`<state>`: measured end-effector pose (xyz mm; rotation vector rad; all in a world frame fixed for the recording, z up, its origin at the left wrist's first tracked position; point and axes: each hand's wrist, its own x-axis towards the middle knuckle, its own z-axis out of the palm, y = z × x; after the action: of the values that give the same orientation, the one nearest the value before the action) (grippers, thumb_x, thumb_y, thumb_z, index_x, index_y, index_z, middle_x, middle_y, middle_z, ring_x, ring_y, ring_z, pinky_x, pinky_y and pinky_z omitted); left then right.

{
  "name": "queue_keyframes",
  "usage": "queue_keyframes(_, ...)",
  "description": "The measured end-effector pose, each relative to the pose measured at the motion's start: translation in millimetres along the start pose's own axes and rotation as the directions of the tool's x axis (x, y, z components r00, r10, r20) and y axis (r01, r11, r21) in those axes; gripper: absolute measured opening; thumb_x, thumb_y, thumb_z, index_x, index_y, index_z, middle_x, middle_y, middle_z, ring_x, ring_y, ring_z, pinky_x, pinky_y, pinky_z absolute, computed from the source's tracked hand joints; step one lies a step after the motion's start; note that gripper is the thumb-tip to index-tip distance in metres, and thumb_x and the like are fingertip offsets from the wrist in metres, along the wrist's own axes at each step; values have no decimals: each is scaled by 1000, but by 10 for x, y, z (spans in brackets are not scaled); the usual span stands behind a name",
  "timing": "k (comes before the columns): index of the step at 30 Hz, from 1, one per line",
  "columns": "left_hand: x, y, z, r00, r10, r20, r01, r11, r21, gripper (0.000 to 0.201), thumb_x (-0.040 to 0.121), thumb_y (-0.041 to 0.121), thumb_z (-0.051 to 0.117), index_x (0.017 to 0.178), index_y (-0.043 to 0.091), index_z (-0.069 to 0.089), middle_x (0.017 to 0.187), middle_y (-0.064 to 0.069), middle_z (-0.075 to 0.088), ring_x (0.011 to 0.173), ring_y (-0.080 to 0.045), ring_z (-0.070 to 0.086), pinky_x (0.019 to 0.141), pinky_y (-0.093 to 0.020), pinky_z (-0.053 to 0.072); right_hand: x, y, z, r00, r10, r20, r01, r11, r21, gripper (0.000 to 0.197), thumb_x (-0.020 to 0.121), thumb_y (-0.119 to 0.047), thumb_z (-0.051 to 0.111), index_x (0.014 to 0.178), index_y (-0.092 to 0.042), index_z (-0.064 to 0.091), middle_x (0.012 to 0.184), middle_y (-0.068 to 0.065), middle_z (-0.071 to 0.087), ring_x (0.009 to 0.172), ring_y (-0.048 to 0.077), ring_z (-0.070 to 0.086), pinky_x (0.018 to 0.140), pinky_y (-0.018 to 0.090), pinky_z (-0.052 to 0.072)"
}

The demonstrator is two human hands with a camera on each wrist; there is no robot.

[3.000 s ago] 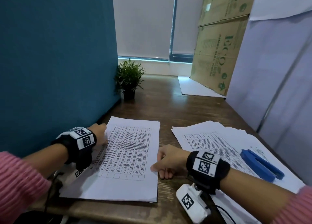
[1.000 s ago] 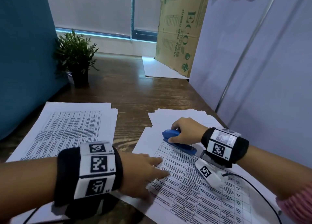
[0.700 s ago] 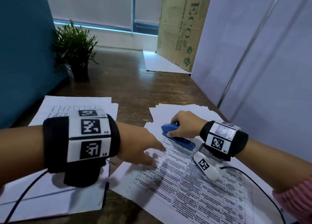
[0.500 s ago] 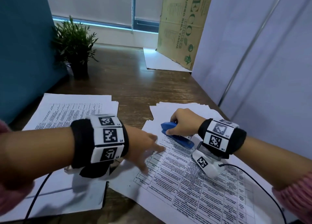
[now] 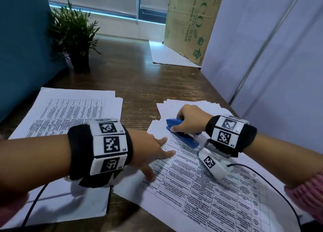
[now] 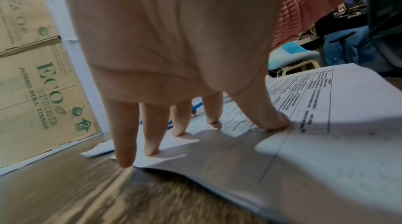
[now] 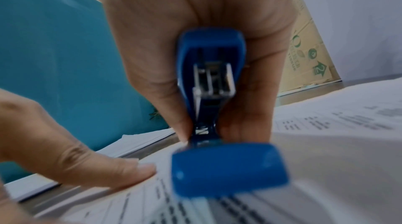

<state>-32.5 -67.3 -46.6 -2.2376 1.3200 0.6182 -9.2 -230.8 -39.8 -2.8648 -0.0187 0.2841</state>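
Along the left edge of the brown wooden table [image 5: 139, 78], a stack of white printed paper sheets [image 5: 73, 107] is lying flat. Just right of it, the left hand [image 5: 148, 153] is pressing its straight, spread fingers [image 6: 150, 135] onto the top white sheet of gridded text [image 5: 209, 188], which is lying on a fanned pile by the right edge. At that sheet's far left corner, the blue plastic stapler [image 5: 187, 141] is sitting over the paper, and the right hand [image 5: 190, 120] is gripping it with curled fingers and thumb.
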Motion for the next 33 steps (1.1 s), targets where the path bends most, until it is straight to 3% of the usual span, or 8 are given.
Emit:
queue_keyframes(4,-9,-2,7,1000,-4,-6,4,1000,5,89,84,59,52,149,36,-6,159,-9,-4,138,-34,30,104,-47,40,-19,52,-63,998,-29,53,30,999,-28,33,79,-38,71,80,-4,69,71,4,62,58,13,50,53,23,39)
queue_keyframes(9,-3,2,14,1000,-8,-16,8,1000,21,89,84,60,51,148,36,-6,159,-9,-5,136,-34,33,102,-47,41,-37,65,-95,997,-25,78,29,998,-57,37,77,-38,72,82,-2,70,74,8,65,63,16,52,56,26,39)
queue_keyframes(15,38,2,20,999,0,-35,2,998,67,89,85,61,50,149,35,-7,159,-10,-4,135,-34,35,98,-42,42,-19,-59,-16,1000,-9,17,10,998,-63,30,77,-32,71,68,-4,64,64,8,53,59,21,48,53,27,35)
queue_keyframes(18,18,-6,28,999,23,-24,-22,999,45,84,86,60,48,147,41,-7,158,-9,-7,137,-36,30,102,-44,41,-3,-87,-9,999,28,18,-27,999,-48,29,77,-31,72,70,-4,64,63,7,56,57,18,50,51,25,36)
queue_keyframes(21,-8,-2,34,999,30,-17,-29,999,21,82,87,59,47,146,45,-7,158,-8,-8,140,-37,24,104,-47,39,21,-71,-1,996,84,28,-84,996,25,32,76,-29,72,59,-8,56,56,4,54,51,15,49,45,21,35)
queue_keyframes(27,-20,1,22,999,31,-16,-31,999,20,82,87,58,48,146,44,-8,158,-9,-10,141,-38,21,105,-46,38,16,-65,21,987,158,10,-158,976,149,25,75,-29,74,74,-6,63,68,6,58,59,15,51,51,24,38)
queue_keyframes(31,-14,-1,27,1000,29,-9,-29,1000,13,82,88,57,48,147,43,-7,158,-10,-10,141,-38,21,106,-47,37,-34,-157,53,992,115,-44,-115,993,18,33,78,-23,67,57,-9,45,55,2,45,50,13,42,44,22,30)
queue_keyframes(33,-16,-6,29,1000,30,-9,-30,1000,0,81,88,56,48,147,43,-6,158,-11,-10,141,-37,21,107,-46,35,-81,-222,81,994,58,-97,-67,993,-95,38,79,-21,64,56,-12,35,55,2,39,50,12,37,44,23,25)
